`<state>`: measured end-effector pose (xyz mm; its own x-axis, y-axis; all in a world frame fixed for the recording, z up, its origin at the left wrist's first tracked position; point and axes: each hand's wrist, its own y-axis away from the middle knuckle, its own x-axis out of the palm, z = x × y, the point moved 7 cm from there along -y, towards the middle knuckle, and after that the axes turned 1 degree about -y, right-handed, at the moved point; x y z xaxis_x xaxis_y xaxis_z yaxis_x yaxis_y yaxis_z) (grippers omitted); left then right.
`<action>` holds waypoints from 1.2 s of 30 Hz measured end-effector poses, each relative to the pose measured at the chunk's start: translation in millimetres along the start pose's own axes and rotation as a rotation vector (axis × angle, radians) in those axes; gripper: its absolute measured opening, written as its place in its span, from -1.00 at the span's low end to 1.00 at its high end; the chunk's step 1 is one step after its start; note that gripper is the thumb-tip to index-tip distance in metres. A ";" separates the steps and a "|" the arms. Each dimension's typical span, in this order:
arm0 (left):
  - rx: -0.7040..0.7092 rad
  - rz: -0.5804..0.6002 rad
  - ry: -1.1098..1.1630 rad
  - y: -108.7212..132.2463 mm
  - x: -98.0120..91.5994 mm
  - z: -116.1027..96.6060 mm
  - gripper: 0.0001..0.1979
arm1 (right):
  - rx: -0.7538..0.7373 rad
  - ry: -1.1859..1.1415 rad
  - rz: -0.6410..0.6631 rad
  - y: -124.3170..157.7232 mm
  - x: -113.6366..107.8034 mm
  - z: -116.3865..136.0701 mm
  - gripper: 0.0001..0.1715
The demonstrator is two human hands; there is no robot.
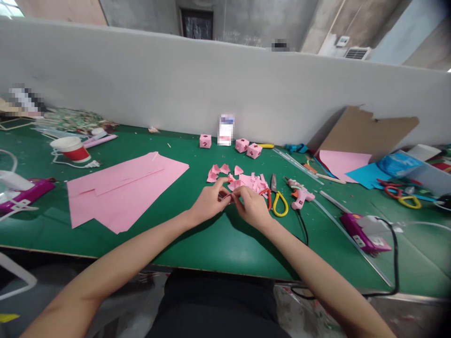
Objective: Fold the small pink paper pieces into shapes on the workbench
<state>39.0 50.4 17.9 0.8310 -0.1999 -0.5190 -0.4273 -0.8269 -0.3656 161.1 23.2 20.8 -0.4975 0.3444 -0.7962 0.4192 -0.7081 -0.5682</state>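
Both hands meet over the green table [218,239]. My left hand [209,203] and my right hand [252,206] pinch a small pink paper piece [230,193] between their fingertips, fingers closed. Just behind them lies a heap of cut pink paper bits [246,180]. Three small pink paper cubes [205,141] [242,145] [254,150] stand further back near the white partition. Scissors with yellow and red handles [278,202] lie right beside my right hand.
Large pink paper sheets [123,188] lie to the left. A pink glue gun [299,195] and a purple glue gun [364,232] with cords lie to the right. A red paper cup [72,148] stands far left. Cardboard [366,129], blue paper and more scissors [401,197] clutter the right.
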 end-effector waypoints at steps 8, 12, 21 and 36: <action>0.124 0.102 -0.232 2.9 8.2 -1.7 -0.55 | -0.181 0.185 0.153 -1.6 -5.1 7.4 -0.77; 0.116 0.062 -0.114 3.0 4.1 -7.3 -0.56 | -0.071 0.064 0.071 -1.0 -10.9 5.3 -0.79; 0.037 0.034 -0.050 1.3 -1.9 -11.4 -0.80 | 0.236 -0.292 -0.210 5.8 -19.4 -4.4 -0.71; -0.055 0.192 0.132 -0.2 8.7 -1.3 -0.62 | 0.325 -0.524 -0.061 5.4 -2.4 -7.5 -0.70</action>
<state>46.8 48.1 14.5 0.7771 -0.4206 -0.4682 -0.5653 -0.7934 -0.2256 170.3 23.2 18.0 -0.8546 0.0998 -0.5096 0.1665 -0.8769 -0.4509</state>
